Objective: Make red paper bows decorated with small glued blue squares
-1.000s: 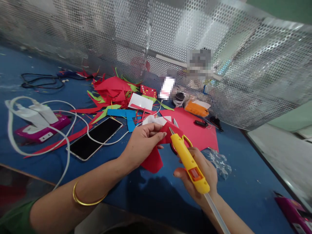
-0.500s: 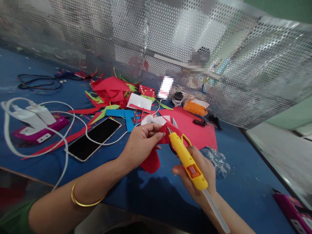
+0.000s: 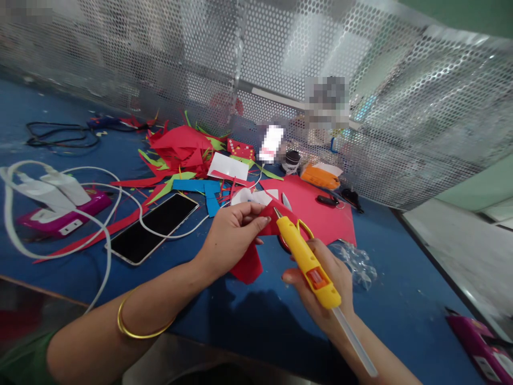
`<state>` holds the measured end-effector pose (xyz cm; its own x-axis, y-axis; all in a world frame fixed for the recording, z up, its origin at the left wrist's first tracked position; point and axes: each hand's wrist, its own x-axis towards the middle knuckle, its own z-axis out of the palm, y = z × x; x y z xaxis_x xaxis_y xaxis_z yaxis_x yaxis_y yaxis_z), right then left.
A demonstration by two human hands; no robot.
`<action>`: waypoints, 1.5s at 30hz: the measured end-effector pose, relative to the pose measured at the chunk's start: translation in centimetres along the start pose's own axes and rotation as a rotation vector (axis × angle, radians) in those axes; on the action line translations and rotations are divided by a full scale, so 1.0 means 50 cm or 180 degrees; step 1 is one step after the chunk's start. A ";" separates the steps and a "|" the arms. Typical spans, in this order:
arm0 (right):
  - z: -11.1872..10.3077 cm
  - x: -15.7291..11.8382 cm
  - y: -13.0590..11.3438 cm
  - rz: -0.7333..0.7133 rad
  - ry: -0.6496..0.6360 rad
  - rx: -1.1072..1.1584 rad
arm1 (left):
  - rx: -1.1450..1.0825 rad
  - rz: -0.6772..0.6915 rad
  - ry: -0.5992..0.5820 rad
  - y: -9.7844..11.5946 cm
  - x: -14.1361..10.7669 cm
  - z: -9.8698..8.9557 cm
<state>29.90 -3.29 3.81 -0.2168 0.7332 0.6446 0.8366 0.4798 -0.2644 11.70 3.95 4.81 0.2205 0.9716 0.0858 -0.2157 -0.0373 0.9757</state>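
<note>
My left hand (image 3: pixel 234 235) pinches a red paper piece (image 3: pixel 249 266) between thumb and fingers, and part of it hangs below the hand. In my right hand (image 3: pixel 328 278) is a yellow glue gun (image 3: pixel 306 259), its metal nozzle at the upper part of the red paper. Whether the nozzle touches the paper I cannot tell. A clear glue stick (image 3: pixel 355 340) sticks out of the gun's rear end. Behind the gun lies a pair of scissors (image 3: pixel 286 201), partly hidden by the paper and the gun.
Red and green paper scraps (image 3: pixel 180 147) are heaped at the back. A black-screened phone (image 3: pixel 152 229) and a purple power strip (image 3: pixel 66 214) with white cables lie left. A red sheet (image 3: pixel 320 214), an orange item (image 3: pixel 319 176) and clear plastic (image 3: pixel 355 262) lie right. Perforated metal (image 3: pixel 192 64) stands behind.
Both hands keep their holds, and the glue gun's nozzle stays at the red paper. The whole view has shifted very slightly.
</note>
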 end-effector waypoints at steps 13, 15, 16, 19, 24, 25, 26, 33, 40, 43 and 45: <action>0.005 0.001 -0.001 0.0012 0.0150 -0.0080 | -0.0011 -0.0024 0.0013 -0.006 0.002 0.001; 0.005 0.001 -0.001 0.0036 0.0141 -0.0055 | 0.0008 -0.0029 0.0031 -0.005 0.001 0.001; 0.004 0.000 -0.001 0.0059 0.0137 -0.0048 | 0.0019 -0.0040 0.0044 -0.003 0.001 0.001; 0.003 -0.001 -0.001 0.0134 0.0102 -0.0024 | 0.0061 -0.0076 0.0058 0.000 0.000 0.002; 0.003 -0.002 -0.001 0.0159 0.0120 0.0019 | 0.0084 -0.0081 0.0074 -0.002 0.000 0.002; 0.003 -0.002 0.000 0.0152 0.0125 0.0007 | 0.0077 -0.0077 0.0075 -0.002 0.000 0.002; 0.003 -0.002 0.000 0.0145 0.0133 -0.0007 | 0.0071 -0.0076 0.0069 -0.002 0.000 0.002; 0.003 -0.004 -0.001 0.0149 0.0118 -0.0006 | 0.0063 -0.0102 0.0021 0.003 -0.002 0.001; 0.004 -0.004 -0.002 0.0173 0.0192 0.0035 | 0.0091 -0.0105 0.0037 0.002 -0.002 0.002; 0.003 -0.004 -0.003 0.0228 0.0123 0.0023 | 0.0088 -0.0108 0.0030 0.003 -0.003 0.002; 0.003 -0.004 -0.003 0.0271 0.0097 0.0012 | 0.0092 -0.0120 0.0048 0.003 -0.003 0.002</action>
<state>29.75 -3.46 3.62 -0.1294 0.7564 0.6412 0.8495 0.4180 -0.3218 11.75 3.80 4.97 0.2136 0.9758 0.0461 -0.1799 -0.0071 0.9837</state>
